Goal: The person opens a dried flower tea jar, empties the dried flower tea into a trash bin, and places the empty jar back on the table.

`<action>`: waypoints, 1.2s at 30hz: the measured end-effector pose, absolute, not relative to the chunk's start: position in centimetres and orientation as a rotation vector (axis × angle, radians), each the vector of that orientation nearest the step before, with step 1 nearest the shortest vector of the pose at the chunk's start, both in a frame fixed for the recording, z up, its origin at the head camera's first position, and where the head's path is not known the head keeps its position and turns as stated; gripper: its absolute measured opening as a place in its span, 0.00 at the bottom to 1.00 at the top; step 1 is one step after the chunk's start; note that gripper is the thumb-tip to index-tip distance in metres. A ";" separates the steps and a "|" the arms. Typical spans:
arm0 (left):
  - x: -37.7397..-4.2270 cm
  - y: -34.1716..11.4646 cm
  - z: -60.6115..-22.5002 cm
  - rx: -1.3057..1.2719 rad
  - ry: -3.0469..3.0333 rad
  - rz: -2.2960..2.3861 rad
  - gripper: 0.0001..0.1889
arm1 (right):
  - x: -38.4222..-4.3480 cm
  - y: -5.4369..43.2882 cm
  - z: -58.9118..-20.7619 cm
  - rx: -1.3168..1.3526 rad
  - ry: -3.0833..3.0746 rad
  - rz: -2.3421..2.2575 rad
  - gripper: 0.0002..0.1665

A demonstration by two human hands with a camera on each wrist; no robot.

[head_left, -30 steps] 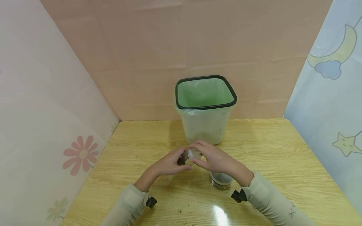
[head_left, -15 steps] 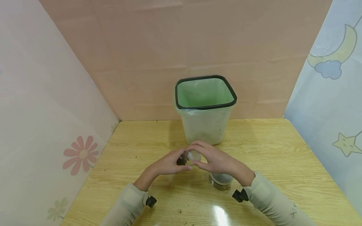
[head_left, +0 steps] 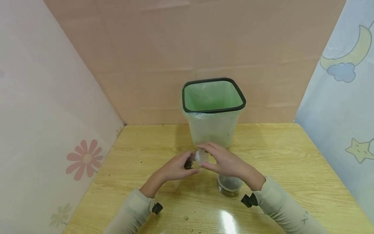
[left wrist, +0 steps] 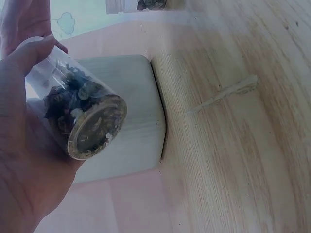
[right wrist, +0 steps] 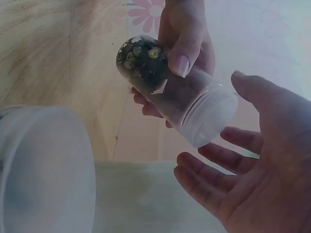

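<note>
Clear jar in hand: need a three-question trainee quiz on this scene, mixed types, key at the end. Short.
1. Which hand's grip holds the clear jar?
2. True or false: it is standing upright.
3. On the bin, the rim is:
A) red
B) black
C) yellow

Key:
1. The left hand.
2. False; it is held tilted.
3. B

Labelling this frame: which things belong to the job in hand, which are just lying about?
Likely in the job:
clear cylindrical plastic jar of dark dried bits, in the left grip
its round translucent lid

Apparently just lying about:
second, lidded clear plastic jar
squarish black-rimmed plastic bin
thin pale strip
brown crumbs
</note>
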State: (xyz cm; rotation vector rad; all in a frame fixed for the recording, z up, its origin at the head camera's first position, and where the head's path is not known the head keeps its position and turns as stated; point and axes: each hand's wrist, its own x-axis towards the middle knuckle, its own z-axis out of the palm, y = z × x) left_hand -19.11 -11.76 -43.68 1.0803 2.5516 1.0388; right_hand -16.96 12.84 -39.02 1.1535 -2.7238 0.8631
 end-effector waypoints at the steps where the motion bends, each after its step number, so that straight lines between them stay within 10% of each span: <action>1: -19.2 -11.7 -43.8 1.088 2.558 1.035 0.22 | -17.0 12.8 -39.1 1.145 -2.733 0.866 0.36; 36: -19.1 -12.0 -43.9 1.060 2.465 1.091 0.26 | -17.4 12.6 -39.6 1.404 -2.520 0.920 0.29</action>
